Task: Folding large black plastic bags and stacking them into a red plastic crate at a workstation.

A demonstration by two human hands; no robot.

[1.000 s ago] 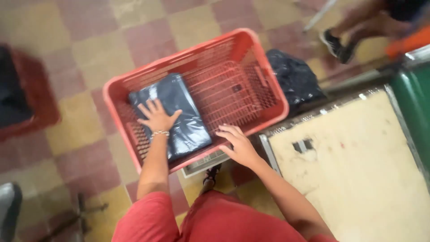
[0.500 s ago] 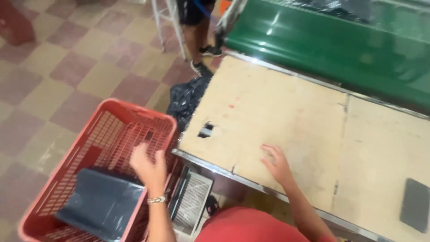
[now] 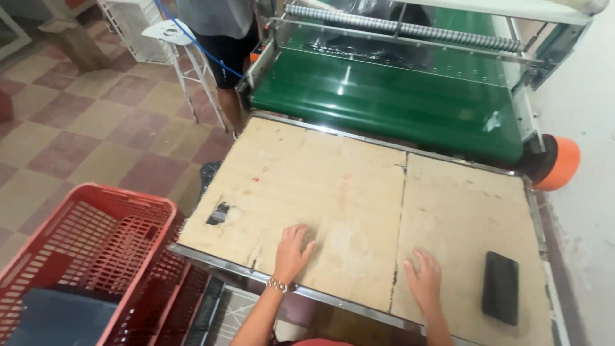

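Both palms down on the worn board tabletop (image 3: pixel 359 186): left hand (image 3: pixel 292 251) flat, fingers loosely spread, holding nothing; right hand (image 3: pixel 424 280) likewise, near a black phone (image 3: pixel 500 286). Pressing evenly should keep them steady. Board scuffed, metal-edged. Red lattice crate (image 3: pixel 90 250) left; glossy green conveyor (image 3: pixel 397 102) beyond.

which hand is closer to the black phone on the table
Right. The right hand lies flat just left of the phone; the left hand rests farther left.
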